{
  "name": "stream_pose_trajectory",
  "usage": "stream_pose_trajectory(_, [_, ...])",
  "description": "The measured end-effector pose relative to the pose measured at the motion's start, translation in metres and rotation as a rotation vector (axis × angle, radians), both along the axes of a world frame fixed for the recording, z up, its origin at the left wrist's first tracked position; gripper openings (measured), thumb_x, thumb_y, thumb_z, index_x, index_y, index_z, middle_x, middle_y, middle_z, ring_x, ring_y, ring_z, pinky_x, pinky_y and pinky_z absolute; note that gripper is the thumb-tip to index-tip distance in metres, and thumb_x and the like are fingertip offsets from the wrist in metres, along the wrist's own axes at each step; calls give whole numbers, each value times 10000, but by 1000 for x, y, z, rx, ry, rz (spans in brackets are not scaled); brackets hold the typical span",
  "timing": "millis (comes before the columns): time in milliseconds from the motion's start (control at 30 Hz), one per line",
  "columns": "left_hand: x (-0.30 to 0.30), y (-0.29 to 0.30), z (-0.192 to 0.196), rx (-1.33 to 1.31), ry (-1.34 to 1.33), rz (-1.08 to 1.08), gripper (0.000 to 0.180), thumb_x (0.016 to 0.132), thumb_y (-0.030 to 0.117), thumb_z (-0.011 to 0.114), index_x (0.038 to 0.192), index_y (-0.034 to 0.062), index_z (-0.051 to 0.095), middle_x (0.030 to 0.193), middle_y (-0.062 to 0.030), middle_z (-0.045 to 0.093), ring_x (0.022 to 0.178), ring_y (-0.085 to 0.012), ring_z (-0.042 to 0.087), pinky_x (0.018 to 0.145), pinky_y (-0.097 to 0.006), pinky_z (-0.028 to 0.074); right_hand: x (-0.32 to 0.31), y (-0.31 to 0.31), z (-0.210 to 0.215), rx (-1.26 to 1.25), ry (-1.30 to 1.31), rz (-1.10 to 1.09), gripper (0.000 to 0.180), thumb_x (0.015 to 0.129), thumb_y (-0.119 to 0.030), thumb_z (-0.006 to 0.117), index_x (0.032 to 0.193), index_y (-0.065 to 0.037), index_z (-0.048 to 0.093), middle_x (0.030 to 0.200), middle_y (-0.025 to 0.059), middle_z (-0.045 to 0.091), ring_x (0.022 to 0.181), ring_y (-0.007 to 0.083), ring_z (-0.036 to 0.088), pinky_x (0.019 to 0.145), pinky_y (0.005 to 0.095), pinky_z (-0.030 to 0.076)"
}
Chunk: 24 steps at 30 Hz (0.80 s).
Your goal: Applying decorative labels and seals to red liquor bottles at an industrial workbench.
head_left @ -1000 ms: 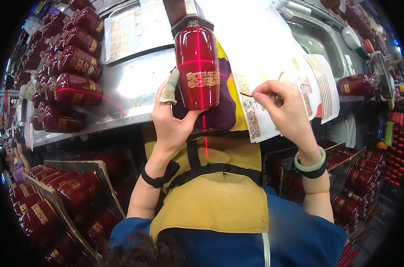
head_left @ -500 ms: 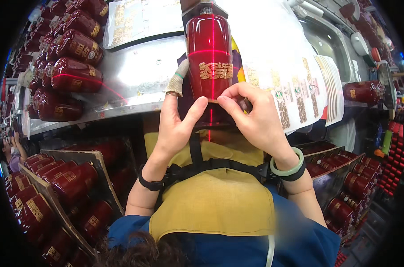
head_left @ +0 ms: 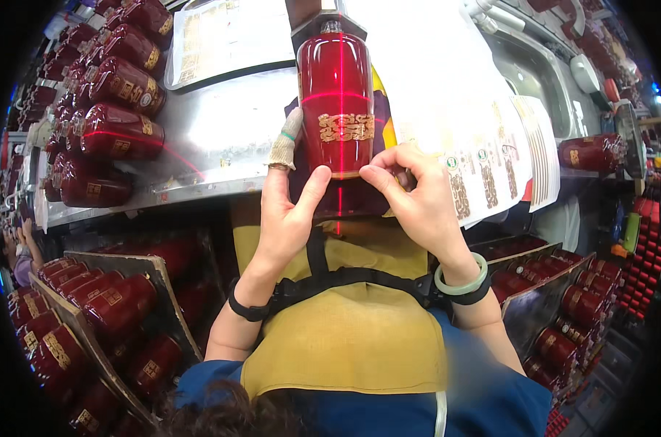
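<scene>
Head view. Red bottle (head_left: 335,73) lying on the surface (head_left: 207,120) before me, its neck toward the angled holder (head_left: 354,27) at the far end and its base toward me; purple cloth (head_left: 359,200) shows beneath. A gold strip (head_left: 345,175) crosses the near edge of the base. The fingers of my left hand (head_left: 283,222) are spread: the sheathed forefinger lies along the bottle's left side, the thumb is at the near left corner, and nothing is pinched between them. The fingers of my right hand (head_left: 421,197) are drawn together, thumb against forefinger, apparently on the strip's right end. I judge the step to be laying the strip along this edge. To do it well, I should hold slight tension to the right while my left thumb anchors the other end, then smooth from left to right so that no bubble or slant sets in. The red light lines (head_left: 341,91) crossing the bottle and its gold emblem (head_left: 346,127) offer a check of squareness; rolling the bottle under my left fingers would spoil it.
</scene>
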<state>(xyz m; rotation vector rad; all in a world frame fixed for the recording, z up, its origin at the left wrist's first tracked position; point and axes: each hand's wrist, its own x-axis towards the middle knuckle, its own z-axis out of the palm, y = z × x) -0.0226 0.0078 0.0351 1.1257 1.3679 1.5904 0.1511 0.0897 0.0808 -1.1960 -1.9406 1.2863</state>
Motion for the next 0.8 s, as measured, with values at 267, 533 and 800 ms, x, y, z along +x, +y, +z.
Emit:
stream_pose_trajectory(267, [3,-2,-2,-24,-68,10,700,986,14,611,1605,-44,289,1630,-179,375,1502,-249,361,1239,-385,264,-1,1,-8,37,33,25,186,905,-142,785,870,23,706,804,94,690,711,183,631,642,323,474])
stream_pose_trajectory(533, [1,-2,-1,-23,-119,-10,666,1020,31,567,1613,-35,270,1647,-163,351,1516,-240,336,1248,-379,237,-2,2,-4,9,14,18,176,903,-132,788,868,21,709,794,90,694,708,171,638,637,315,472])
stream_pose_trajectory(800, [4,-2,-3,-19,-29,6,690,1015,38,597,1614,-37,262,1648,-167,346,1511,-241,343,1242,-379,253,-2,1,-3,0,11,6,168,902,-126,790,875,21,713,798,88,699,711,165,641,639,310,474])
